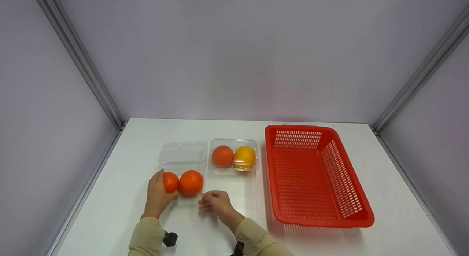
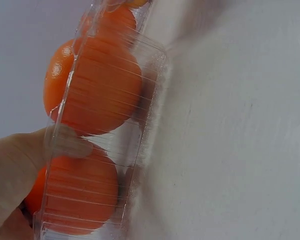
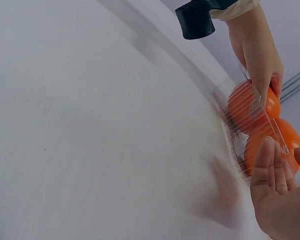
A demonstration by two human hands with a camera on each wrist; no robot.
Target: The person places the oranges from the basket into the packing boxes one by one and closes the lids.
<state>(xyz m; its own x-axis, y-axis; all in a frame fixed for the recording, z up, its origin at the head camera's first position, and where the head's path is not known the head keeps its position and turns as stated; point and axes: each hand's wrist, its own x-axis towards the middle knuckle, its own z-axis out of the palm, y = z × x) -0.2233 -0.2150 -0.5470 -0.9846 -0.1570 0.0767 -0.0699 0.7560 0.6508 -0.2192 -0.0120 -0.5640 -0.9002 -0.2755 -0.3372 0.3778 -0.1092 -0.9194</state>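
An opened clear plastic clamshell box (image 1: 182, 152) lies at the left of the table, its lid folded back away from me. Inside its base are two oranges side by side. My left hand (image 1: 157, 194) grips the left orange (image 1: 170, 182), with the thumb inside the box wall in the left wrist view. The right orange (image 1: 191, 182) sits against it. At the front right corner of the box is my right hand (image 1: 218, 205). In the right wrist view its fingers (image 3: 274, 167) are extended beside the box wall, the thumb apart; whether they touch it I cannot tell.
Behind and to the right stands a closed clear box (image 1: 234, 139) holding an orange-red fruit (image 1: 222, 156) and a yellow-orange one (image 1: 244, 157). A red perforated basket (image 1: 302, 186) takes up the table's right side. Grey-framed panels enclose the white table (image 1: 110, 197).
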